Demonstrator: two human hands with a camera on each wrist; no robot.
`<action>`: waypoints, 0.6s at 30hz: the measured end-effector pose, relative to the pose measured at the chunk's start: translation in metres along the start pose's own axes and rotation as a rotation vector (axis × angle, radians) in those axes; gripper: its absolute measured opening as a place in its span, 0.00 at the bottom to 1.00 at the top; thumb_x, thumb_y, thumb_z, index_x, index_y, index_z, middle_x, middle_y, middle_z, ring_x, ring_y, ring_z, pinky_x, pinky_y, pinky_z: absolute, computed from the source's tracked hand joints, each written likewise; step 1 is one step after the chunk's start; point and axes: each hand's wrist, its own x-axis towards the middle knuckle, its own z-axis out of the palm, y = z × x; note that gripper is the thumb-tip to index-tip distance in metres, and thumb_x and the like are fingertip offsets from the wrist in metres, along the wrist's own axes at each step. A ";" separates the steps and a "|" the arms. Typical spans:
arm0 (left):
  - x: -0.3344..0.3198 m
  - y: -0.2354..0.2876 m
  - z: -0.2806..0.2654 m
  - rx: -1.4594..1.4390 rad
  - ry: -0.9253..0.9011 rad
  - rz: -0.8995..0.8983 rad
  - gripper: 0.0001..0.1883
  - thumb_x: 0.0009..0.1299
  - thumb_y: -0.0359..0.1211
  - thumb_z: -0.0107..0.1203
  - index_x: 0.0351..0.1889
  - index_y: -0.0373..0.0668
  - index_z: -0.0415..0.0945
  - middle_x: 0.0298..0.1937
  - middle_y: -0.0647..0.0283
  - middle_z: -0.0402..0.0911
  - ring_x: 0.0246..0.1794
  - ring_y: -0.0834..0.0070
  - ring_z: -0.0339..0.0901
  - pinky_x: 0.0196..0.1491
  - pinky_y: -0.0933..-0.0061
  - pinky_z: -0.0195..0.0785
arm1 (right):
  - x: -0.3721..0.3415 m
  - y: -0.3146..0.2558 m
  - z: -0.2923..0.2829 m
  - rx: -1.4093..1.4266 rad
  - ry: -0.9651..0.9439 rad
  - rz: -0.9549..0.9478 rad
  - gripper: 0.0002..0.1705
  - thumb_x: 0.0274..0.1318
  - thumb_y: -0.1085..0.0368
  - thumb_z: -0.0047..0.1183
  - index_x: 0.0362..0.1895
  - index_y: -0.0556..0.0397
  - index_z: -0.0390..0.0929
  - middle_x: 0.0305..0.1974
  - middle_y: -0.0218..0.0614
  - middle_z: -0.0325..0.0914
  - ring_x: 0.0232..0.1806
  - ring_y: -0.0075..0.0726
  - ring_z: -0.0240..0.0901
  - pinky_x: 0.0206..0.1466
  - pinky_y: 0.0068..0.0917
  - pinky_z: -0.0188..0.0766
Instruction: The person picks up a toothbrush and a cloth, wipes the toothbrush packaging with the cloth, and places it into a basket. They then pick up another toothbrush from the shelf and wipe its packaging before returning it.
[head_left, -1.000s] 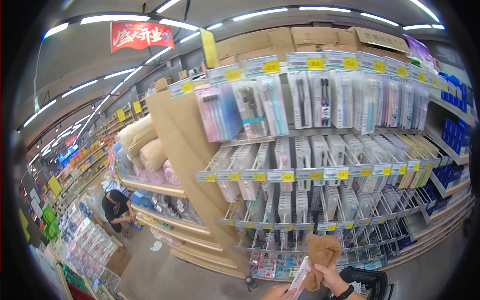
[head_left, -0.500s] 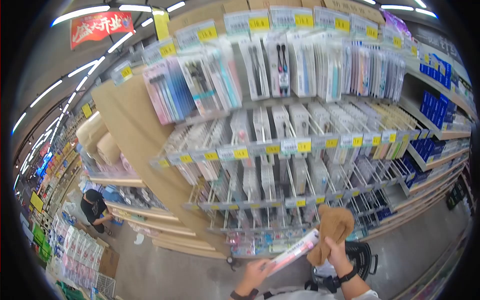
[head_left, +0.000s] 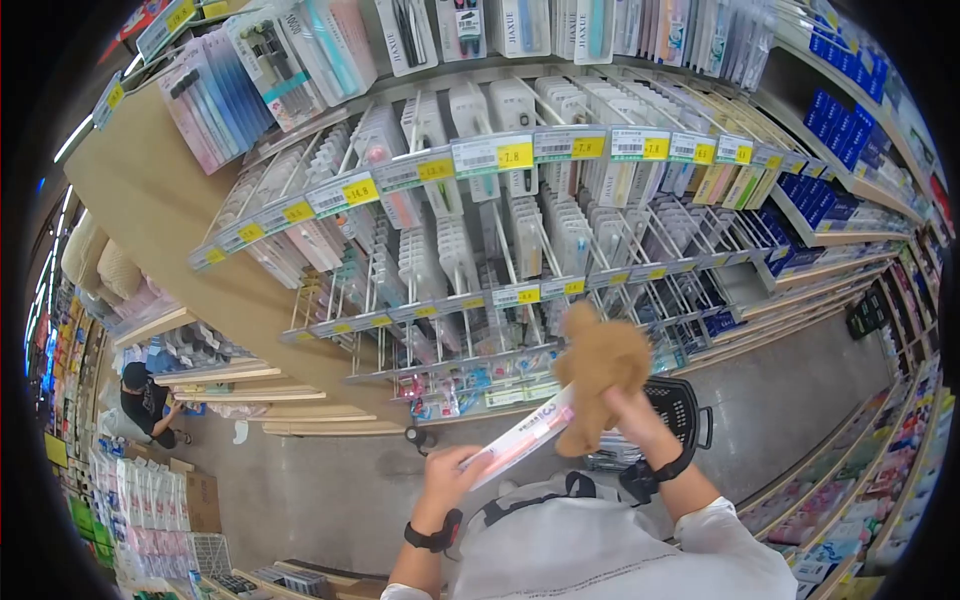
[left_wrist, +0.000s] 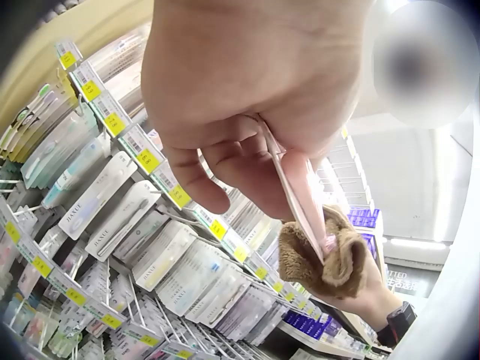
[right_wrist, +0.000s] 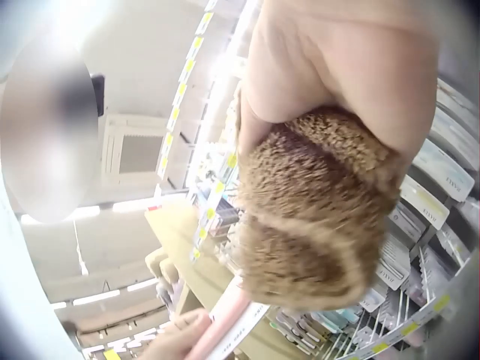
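My left hand (head_left: 447, 482) grips the lower end of a packaged toothbrush (head_left: 525, 435), a long, narrow white pack with pink inside. It slants up to the right, and its far end overlaps a brown plush cloth (head_left: 603, 365) in the head view. My right hand (head_left: 632, 415) holds this fluffy, bunched cloth from its right side. In the left wrist view, the pack (left_wrist: 296, 195) comes out between thumb and fingers towards the cloth (left_wrist: 330, 255). From the right wrist, the cloth (right_wrist: 315, 225) fills the space below the palm, hiding the fingertips.
Ahead stands a rack (head_left: 470, 160) of packaged toothbrushes on hooks with price labels. A black basket (head_left: 680, 405) is beyond my right hand. Blue boxes (head_left: 835, 125) fill the shelves at right. A person in black (head_left: 145, 405) is low at the far left, near cartons (head_left: 203, 502).
The head view has tilted down, so the rack sits higher and more of my arms and shirt shows. Both hands keep hold of the toothbrush pack and the cloth and appear further left.
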 end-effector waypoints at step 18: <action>0.002 0.030 0.004 0.397 -0.006 0.313 0.27 0.52 0.42 0.67 0.52 0.51 0.78 0.36 0.62 0.78 0.33 0.66 0.76 0.38 0.67 0.69 | 0.013 -0.011 -0.015 -0.232 0.060 -0.118 0.31 0.46 0.79 0.58 0.57 0.62 0.64 0.51 0.39 0.73 0.53 0.32 0.71 0.58 0.30 0.67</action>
